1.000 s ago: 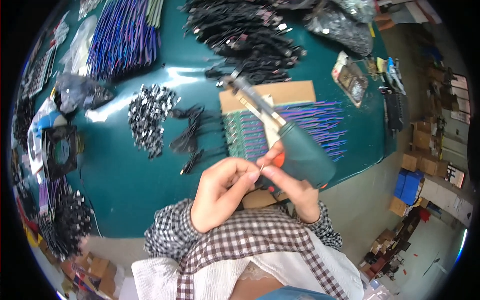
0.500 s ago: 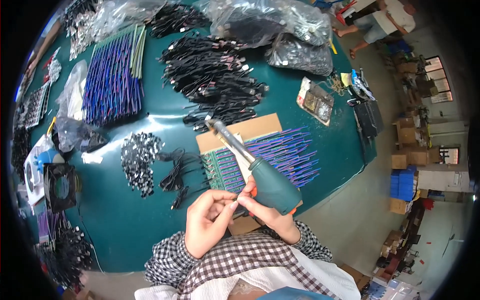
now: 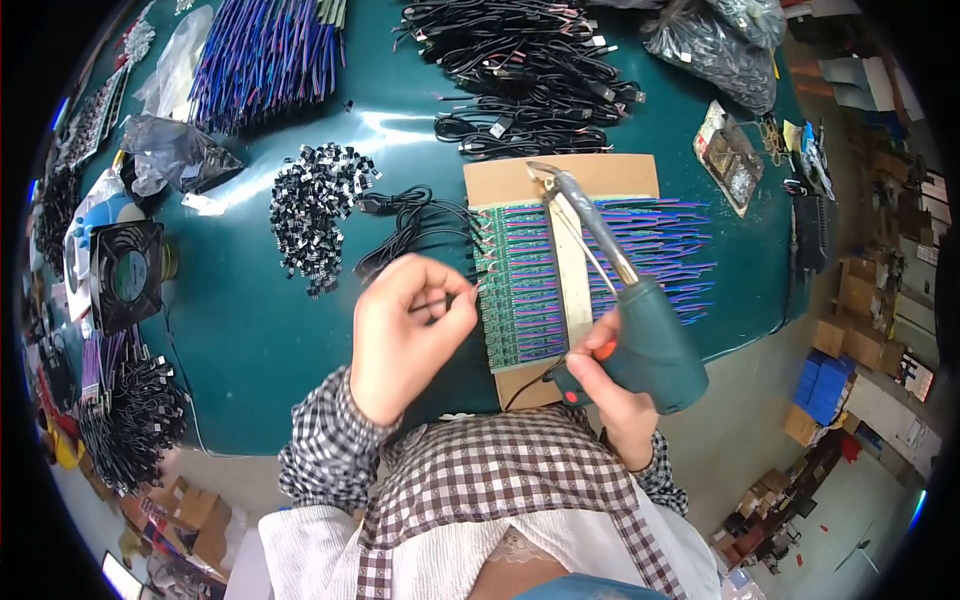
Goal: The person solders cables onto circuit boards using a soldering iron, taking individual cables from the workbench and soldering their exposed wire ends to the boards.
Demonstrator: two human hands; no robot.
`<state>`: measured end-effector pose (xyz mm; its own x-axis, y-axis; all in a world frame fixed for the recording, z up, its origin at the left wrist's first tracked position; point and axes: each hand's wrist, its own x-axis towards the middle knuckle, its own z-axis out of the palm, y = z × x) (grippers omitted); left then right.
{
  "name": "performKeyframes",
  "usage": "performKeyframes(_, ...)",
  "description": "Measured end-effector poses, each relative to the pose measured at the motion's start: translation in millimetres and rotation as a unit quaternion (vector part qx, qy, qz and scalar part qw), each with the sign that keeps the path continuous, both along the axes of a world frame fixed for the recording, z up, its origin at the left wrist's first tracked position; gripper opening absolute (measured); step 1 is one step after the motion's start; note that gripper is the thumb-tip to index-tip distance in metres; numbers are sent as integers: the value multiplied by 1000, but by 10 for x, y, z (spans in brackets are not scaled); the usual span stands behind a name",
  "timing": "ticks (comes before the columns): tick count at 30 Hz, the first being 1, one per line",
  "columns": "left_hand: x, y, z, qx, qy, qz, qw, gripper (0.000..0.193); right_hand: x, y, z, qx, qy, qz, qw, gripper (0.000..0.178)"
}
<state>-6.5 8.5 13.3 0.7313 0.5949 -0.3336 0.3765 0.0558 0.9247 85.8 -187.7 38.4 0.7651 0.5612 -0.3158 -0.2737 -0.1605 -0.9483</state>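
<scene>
My right hand (image 3: 618, 400) is wrapped round the handle of a green soldering gun (image 3: 660, 345). Its long metal barrel slants up and left, over a panel of green circuit boards (image 3: 505, 335) with rows of blue and purple wires. Left of the boards, my left hand (image 3: 400, 335) is closed in a pinch on a thin black cable (image 3: 430, 303), whose end points toward the boards' left edge. Beneath the panel lies a sheet of cardboard (image 3: 560, 178), and a pale strip (image 3: 573, 285) crosses the wires. More black cables (image 3: 410, 225) lie just beyond my left hand.
A heap of small metal connectors (image 3: 315, 215) sits left of the cables. Farther back lie bundled black cables (image 3: 530, 60) and blue-purple wires (image 3: 265, 65). At the left stands a black fan (image 3: 128, 275); a solder-specked tray (image 3: 730, 160) is at the right.
My hands have moved apart; before, their fingertips met. The soldering gun has swung right and is now gripped by its handle. My view has shifted nearer the table's front.
</scene>
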Motion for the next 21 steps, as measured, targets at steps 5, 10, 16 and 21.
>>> performKeyframes(5,159,-3,-171,103,6,-56,993,8,-26,-166,93,-46,-9,-31,998,23)
performKeyframes(10,244,8,-204,151,28,-106,982,9,-127,-483,19,19,53,-33,998,33)
performKeyframes(16,268,-4,-233,150,22,-99,983,12,-145,-617,-63,6,31,19,999,38)
performKeyframes(21,274,36,-218,168,36,-113,979,13,-261,-727,-142,-36,44,-10,998,42)
